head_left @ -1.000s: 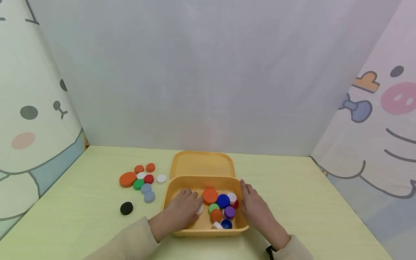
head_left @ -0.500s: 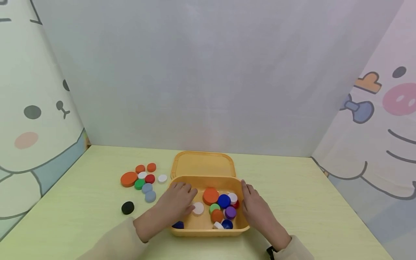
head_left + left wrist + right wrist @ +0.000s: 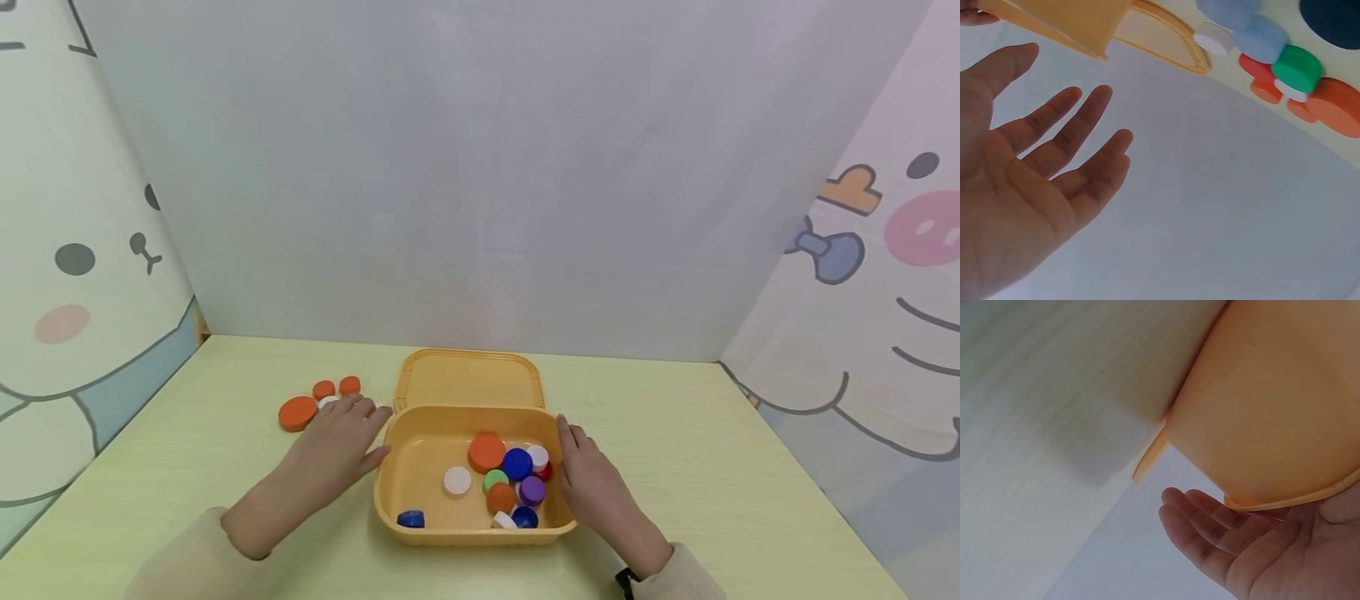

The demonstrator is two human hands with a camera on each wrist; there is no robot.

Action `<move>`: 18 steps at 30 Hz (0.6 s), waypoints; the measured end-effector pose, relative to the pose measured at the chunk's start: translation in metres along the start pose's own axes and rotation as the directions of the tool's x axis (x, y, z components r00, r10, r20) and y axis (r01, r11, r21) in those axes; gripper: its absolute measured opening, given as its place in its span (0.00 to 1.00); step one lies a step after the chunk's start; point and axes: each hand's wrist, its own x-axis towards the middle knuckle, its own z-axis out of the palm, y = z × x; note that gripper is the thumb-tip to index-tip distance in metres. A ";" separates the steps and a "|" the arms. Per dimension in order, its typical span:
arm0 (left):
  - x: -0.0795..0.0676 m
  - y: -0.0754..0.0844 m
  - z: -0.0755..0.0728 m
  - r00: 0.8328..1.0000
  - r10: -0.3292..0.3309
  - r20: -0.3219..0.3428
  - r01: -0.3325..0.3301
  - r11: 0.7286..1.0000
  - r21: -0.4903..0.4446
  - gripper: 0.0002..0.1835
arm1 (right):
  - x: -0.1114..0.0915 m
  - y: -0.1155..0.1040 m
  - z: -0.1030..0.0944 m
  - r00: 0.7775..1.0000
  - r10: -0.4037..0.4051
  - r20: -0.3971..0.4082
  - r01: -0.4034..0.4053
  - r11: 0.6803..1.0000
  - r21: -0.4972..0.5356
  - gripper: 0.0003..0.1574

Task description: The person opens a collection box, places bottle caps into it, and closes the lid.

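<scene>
Showing, in the head view, the left hand (image 3: 326, 454) over the surface (image 3: 675, 467), beside the left end of an open yellow box (image 3: 480, 537) whose long axis runs left to right. Just beyond and to the left of the left fingers, hence nearer that hand, lie one large orange disc (image 3: 297, 413), two small orange discs (image 3: 349, 385) and parts of two white discs (image 3: 327, 402); the hand may cover others. Inside the box: one broad orange disc (image 3: 487, 452), one lesser orange disc (image 3: 500, 497), three blue discs (image 3: 517, 463), three boxed white discs (image 3: 457, 482), one light-green disc (image 3: 493, 480), one purple disc (image 3: 532, 490) and one boxed red disc (image 3: 546, 472); a further white edge by the purple is uncertain. One yellow lid (image 3: 468, 379) lies behind.

Left wrist view: the left fingers are spread and released, apart from ten loose discs (image 3: 1338, 109): three orange, two white, two light blue, one red, one green, one dark.

Right wrist view: the right hand (image 3: 1279, 556) touches the rim at the box's right end, fingers loosely bent outside it, grasping no disc; the thumb's placing cannot be told.
</scene>
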 end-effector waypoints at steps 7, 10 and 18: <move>-0.026 -0.032 0.010 0.997 -0.075 0.001 0.075 0.997 0.018 0.23 | 0.000 0.000 0.000 1.000 -0.001 -0.001 0.001 1.000 0.003 0.34; -0.037 -0.042 0.016 0.992 -0.118 0.033 0.117 0.993 0.035 0.23 | 0.000 0.000 0.000 1.000 -0.002 -0.003 0.002 1.000 -0.004 0.35; -0.058 -0.062 0.031 0.978 -0.175 0.114 0.168 0.983 0.074 0.21 | 0.001 0.000 0.001 1.000 -0.009 -0.014 0.009 1.000 -0.011 0.34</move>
